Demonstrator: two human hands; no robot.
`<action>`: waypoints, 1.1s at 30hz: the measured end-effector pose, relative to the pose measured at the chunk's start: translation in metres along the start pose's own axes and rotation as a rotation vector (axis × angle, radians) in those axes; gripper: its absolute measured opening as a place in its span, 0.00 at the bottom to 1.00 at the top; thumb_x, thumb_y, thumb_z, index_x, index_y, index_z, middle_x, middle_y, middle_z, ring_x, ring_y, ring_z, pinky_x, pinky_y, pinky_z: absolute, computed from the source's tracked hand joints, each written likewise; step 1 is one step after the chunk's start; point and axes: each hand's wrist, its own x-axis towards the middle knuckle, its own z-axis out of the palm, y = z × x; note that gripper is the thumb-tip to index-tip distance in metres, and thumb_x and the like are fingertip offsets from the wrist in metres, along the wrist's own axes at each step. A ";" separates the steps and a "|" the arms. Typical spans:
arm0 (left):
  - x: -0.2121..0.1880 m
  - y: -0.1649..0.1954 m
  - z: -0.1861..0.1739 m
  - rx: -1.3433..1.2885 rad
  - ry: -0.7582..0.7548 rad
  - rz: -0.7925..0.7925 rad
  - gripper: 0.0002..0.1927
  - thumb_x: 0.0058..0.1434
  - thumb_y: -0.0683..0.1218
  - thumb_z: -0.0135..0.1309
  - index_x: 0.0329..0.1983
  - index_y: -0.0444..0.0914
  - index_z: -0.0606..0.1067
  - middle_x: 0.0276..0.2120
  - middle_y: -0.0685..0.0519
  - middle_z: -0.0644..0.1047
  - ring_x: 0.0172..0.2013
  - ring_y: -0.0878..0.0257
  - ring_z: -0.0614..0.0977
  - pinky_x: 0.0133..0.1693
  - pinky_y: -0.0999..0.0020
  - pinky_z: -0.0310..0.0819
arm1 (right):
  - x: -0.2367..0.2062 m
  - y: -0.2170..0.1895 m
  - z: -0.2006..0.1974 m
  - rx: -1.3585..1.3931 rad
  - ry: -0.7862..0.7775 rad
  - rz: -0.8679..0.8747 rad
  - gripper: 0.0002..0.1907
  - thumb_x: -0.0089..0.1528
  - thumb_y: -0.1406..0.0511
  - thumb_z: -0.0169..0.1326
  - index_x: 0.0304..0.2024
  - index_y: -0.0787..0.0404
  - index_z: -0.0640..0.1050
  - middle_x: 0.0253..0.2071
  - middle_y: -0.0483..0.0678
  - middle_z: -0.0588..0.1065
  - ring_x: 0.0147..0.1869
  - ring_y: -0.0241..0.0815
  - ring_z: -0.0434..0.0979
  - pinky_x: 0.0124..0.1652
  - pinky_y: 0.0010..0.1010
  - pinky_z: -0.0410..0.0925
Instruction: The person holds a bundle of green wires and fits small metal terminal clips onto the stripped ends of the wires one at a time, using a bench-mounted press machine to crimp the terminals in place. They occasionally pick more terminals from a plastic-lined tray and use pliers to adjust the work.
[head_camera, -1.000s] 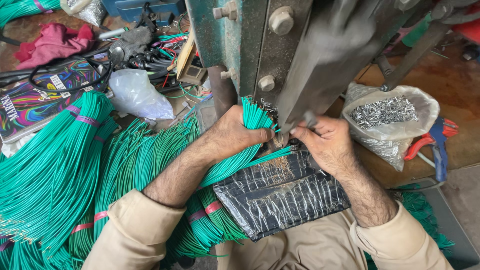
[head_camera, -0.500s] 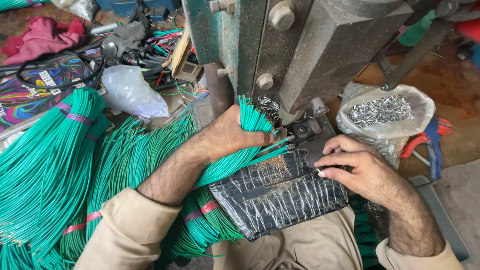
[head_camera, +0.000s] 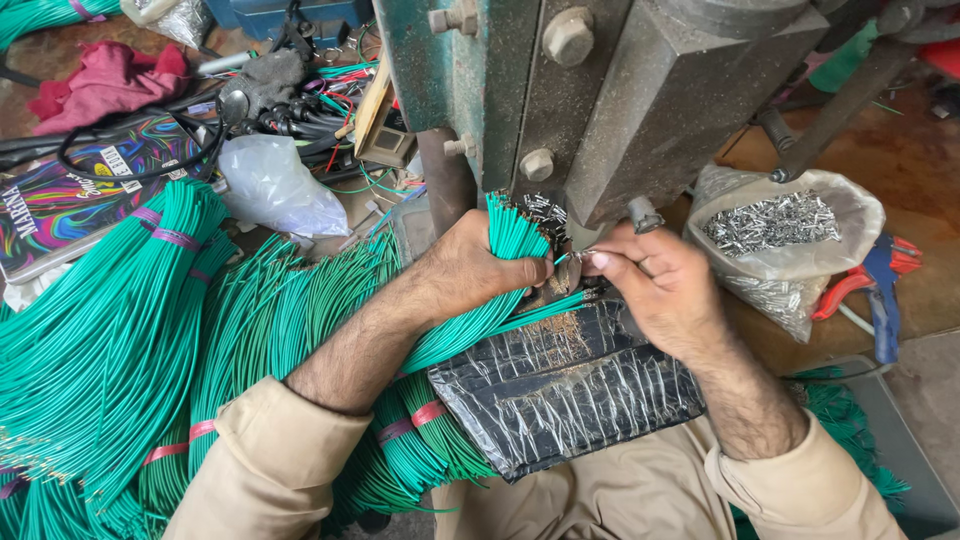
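Right hand (head_camera: 660, 285): thumb and forefinger pinch together on one green wire (head_camera: 563, 257), its tip pointing at the base of the press (head_camera: 600, 110), just under the grey block. The other fingers curl loosely behind, resting near the black wrapped pad (head_camera: 570, 390).

Left hand (head_camera: 475, 270) is clamped around a bunch of green wires (head_camera: 510, 235), fingers wrapped tight, thumb across the front. The cut ends of the bunch stick up right against the foot of the press, and the long tails run down away from it, passing under the wrist and over the black pad. A few loose wires lie on the pad's upper edge, just below the press, between the two hands.

Out from there, both forearms come in from beige sleeves (head_camera: 270, 460) at the near side of the pad. On the far left of the press, big bundles of green wire (head_camera: 120, 340) lie fanned out, tied with pink and purple bands. Between those bundles and the press sits a crumpled clear plastic bag (head_camera: 275, 185). On the right of the press, an open bag of small metal terminals (head_camera: 775, 225) sits on the floor, and beside it, further from the press, red and blue pliers (head_camera: 880, 285). Up left of the press, a red rag (head_camera: 105, 80) lies among black cables.
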 end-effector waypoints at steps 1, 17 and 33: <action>0.000 0.000 0.001 0.002 0.007 -0.022 0.07 0.57 0.43 0.62 0.37 0.36 0.81 0.29 0.56 0.82 0.33 0.69 0.82 0.39 0.69 0.79 | 0.001 0.001 0.001 0.020 -0.002 0.019 0.06 0.67 0.73 0.54 0.46 0.69 0.77 0.43 0.51 0.82 0.48 0.36 0.83 0.51 0.28 0.77; 0.001 -0.001 0.000 0.001 0.018 -0.004 0.07 0.58 0.43 0.62 0.38 0.36 0.81 0.29 0.55 0.82 0.33 0.69 0.81 0.39 0.69 0.79 | 0.007 0.004 0.003 -0.230 0.055 0.134 0.05 0.64 0.70 0.63 0.40 0.68 0.84 0.35 0.47 0.83 0.39 0.30 0.79 0.41 0.22 0.73; -0.001 0.004 0.000 -0.115 -0.065 -0.006 0.07 0.61 0.43 0.62 0.38 0.34 0.81 0.30 0.54 0.83 0.34 0.67 0.83 0.40 0.69 0.80 | 0.004 -0.007 -0.124 -1.234 0.035 -0.139 0.11 0.58 0.64 0.63 0.44 0.54 0.85 0.45 0.51 0.83 0.50 0.51 0.82 0.52 0.42 0.72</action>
